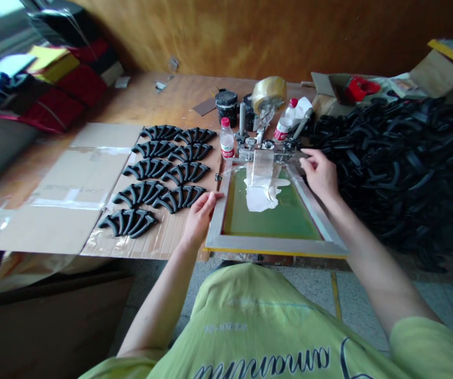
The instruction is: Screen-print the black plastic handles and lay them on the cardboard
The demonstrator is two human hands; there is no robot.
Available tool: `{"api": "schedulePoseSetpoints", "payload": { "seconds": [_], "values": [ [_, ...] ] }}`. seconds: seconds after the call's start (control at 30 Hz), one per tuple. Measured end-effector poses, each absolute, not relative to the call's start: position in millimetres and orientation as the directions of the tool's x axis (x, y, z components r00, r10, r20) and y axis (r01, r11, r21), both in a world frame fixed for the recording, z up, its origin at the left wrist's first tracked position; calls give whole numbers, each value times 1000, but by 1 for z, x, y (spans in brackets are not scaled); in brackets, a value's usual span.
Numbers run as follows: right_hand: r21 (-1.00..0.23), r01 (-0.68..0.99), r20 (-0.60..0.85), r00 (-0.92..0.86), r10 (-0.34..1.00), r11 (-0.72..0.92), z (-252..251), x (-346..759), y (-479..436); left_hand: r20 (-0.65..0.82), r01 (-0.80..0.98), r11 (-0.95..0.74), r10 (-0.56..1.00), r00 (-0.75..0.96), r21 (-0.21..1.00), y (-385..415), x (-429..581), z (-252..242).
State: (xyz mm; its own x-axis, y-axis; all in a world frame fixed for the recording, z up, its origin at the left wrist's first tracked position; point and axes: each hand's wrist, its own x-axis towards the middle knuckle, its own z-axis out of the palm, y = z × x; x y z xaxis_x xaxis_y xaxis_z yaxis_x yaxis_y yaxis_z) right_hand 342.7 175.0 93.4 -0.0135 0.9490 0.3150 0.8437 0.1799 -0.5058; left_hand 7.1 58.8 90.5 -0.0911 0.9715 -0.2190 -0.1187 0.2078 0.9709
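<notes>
A screen-printing frame [275, 245] with a green mesh and a smear of white ink [263, 192] lies on the wooden table in front of me. My left hand [200, 215] rests on the frame's left rail, fingers curled round its edge. My right hand [320, 171] sits at the frame's far right corner, fingers bent near the metal clamp [268, 146]; whether it holds anything is unclear. Black curved plastic pieces [159, 176] lie in rows on taped cardboard to the left of the frame.
A large heap of the same black pieces [403, 168] fills the right side. Behind the frame stand two small red-capped bottles [227, 138], black ink tins [227, 105] and a tape roll [269, 92]. Flat cardboard [68, 184] covers the left table; coloured sheets [52, 79] lie far left.
</notes>
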Motion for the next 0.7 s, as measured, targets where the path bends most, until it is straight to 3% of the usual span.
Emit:
{"api": "schedulePoseSetpoints", "payload": {
  "seconds": [0.07, 0.13, 0.27, 0.33, 0.43, 0.47, 0.53, 0.6, 0.7],
  "values": [
    [-534, 842, 212, 42, 976, 79, 76, 363, 168, -76, -137, 58, 989, -126, 989, 80, 12, 112],
    [-528, 846, 101, -25, 995, 75, 50, 362, 153, 34, -155, -56, 989, -143, 986, 104, 18, 130],
    [-408, 868, 26, -298, 954, 283, 5, 317, 114, 107, -165, -130, 984, -142, 978, 137, 25, 148],
    [-307, 895, -22, -348, 937, 325, -3, 296, 102, 101, -184, -136, 977, -185, 973, 130, 31, 142],
    [-291, 933, -86, -246, 965, 212, 1, 276, 88, -111, -216, 71, 977, -180, 974, 89, 48, 109],
    [-317, 935, -82, -194, 978, 159, 4, 270, 82, -275, -193, 259, 959, -63, 947, 71, 56, 93],
    [-383, 918, -16, -120, 993, 105, 8, 256, 66, -597, -92, 625, 773, 215, 775, 35, 73, 62],
    [-441, 870, 100, -199, 975, 222, 8, 240, 48, -664, -201, 702, 711, 229, 683, 10, 87, 37],
    [-450, 688, 252, -514, 820, 570, 2, 233, 37, -698, -372, 693, 701, 147, 618, 3, 84, 18]
  ]
}}
